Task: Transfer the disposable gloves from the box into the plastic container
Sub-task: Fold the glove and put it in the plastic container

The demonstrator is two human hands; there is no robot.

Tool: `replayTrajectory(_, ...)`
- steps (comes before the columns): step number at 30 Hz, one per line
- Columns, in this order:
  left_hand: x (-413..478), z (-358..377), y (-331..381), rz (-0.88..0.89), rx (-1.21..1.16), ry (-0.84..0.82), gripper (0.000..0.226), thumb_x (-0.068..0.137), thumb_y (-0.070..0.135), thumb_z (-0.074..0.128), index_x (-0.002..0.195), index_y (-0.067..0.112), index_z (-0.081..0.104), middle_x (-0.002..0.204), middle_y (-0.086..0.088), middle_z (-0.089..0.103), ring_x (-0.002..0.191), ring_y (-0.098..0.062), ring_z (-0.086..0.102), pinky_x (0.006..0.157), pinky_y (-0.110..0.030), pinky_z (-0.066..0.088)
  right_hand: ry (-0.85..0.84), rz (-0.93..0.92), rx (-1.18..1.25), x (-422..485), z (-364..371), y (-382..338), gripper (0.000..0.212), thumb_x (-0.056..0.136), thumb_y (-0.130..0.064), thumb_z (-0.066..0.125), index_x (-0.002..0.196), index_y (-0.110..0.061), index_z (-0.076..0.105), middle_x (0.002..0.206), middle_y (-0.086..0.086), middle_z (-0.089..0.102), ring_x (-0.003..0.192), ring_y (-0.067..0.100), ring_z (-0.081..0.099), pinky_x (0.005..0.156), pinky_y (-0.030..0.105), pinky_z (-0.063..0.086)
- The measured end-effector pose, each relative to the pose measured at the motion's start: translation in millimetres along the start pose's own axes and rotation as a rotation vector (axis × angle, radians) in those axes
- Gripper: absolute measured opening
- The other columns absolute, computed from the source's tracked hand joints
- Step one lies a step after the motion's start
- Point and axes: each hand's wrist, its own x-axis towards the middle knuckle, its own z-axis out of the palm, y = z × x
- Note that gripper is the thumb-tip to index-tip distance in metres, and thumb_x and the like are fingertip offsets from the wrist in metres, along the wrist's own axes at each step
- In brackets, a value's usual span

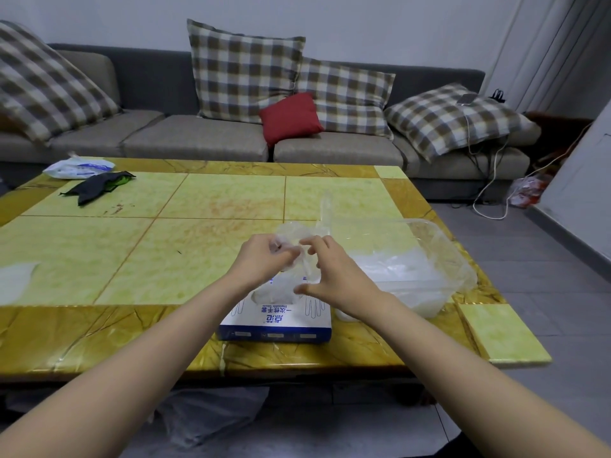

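You're holding a thin clear glove [294, 231] up over the box [276, 325], both hands working it. Your left hand [264, 259] is curling its fingers round one bunched end, and your right hand [334, 272] is pinching the other end between thumb and fingertips. One glove finger is sticking up above your hands. The hands are nearly touching.

The box is sitting at the near edge of the table [99, 259], blue and white, with a wad of gloves [274, 290] puffing out of its top opening, partly behind your wrists. The plastic container [459, 259] is sitting just beside the box on the right, clear-walled, with a pale pile of gloves [396, 267] lying in it. Your right forearm is crossing in front of its near left corner.

Far left of the table, a black cloth [96, 186] is lying beside a white packet [79, 167], both well apart from the box. A white scrap [16, 280] is showing at the left edge.

Behind the table, a grey sofa [198, 137] is carrying checked pillows [244, 71] and a red cushion [291, 117]. A phone [467, 99] is resting on the rightmost pillow with a cable [489, 213] trailing to the floor. A plastic bag [205, 421] is lying under the table.
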Motion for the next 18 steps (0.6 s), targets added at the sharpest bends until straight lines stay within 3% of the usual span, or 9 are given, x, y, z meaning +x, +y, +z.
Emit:
replayTrajectory(3,1,-3,-4,0.023,0.068,-0.041,0.019,0.084,0.022,0.068,0.068,0.013,0.064,0.066,0.000,0.062,0.067,-0.016,0.058,0.063,-0.028,0.046,0.151,0.006,-0.004,4,-1,2,0.019,0.094,-0.023,0.056,0.106,-0.009,0.057,0.098,0.003,0.055,0.085,0.016,0.047,0.073,0.024,0.035)
replayTrajectory(4,1,-5,-7,0.029,0.091,-0.043,0.019,0.083,0.022,0.069,0.067,0.014,0.063,0.064,0.003,0.061,0.065,-0.013,0.057,0.061,-0.023,0.044,0.176,0.024,0.010,4,-2,3,0.016,0.096,-0.020,0.052,0.096,-0.006,0.060,0.091,0.005,0.059,0.083,0.019,0.051,0.072,0.029,0.039)
replayTrajectory(7,1,-10,-14,0.033,0.156,-0.021,0.025,0.081,0.017,0.072,0.061,0.017,0.058,0.058,0.007,0.055,0.057,-0.007,0.051,0.049,-0.008,0.035,0.173,0.109,0.042,3,-7,8,0.020,0.096,-0.009,0.046,0.094,-0.007,0.065,0.092,0.008,0.067,0.087,0.023,0.061,0.077,0.034,0.048)
replayTrajectory(10,2,-10,-22,0.015,0.249,0.007,0.034,0.083,0.018,0.068,0.056,0.016,0.048,0.054,0.007,0.045,0.051,-0.005,0.040,0.041,-0.010,0.029,0.177,0.160,0.028,0,-11,10,0.025,0.095,-0.004,0.040,0.095,-0.008,0.065,0.098,0.009,0.068,0.091,0.024,0.062,0.079,0.035,0.049)
replayTrajectory(12,3,-11,-26,0.005,0.265,-0.002,0.033,0.086,0.020,0.066,0.057,0.011,0.051,0.053,0.003,0.045,0.052,-0.009,0.040,0.044,-0.012,0.027,0.206,0.192,0.019,0,-13,12,0.026,0.096,-0.005,0.038,0.098,-0.008,0.064,0.100,0.008,0.067,0.091,0.024,0.060,0.077,0.034,0.048)
replayTrajectory(15,7,-15,-29,-0.032,0.211,-0.063,0.027,0.089,0.026,0.063,0.070,0.007,0.067,0.068,-0.001,0.065,0.064,-0.013,0.055,0.059,-0.020,0.041,0.251,0.242,-0.002,-1,-18,14,0.025,0.097,-0.007,0.037,0.100,-0.010,0.061,0.100,0.006,0.064,0.091,0.024,0.058,0.071,0.032,0.044)
replayTrajectory(18,7,-17,-25,-0.060,0.128,-0.063,0.028,0.093,0.028,0.057,0.078,0.007,0.067,0.074,0.000,0.066,0.065,-0.011,0.059,0.061,-0.021,0.044,0.251,0.250,-0.038,-2,-23,16,0.026,0.095,-0.004,0.036,0.101,-0.011,0.060,0.098,0.005,0.063,0.090,0.025,0.057,0.070,0.033,0.043)
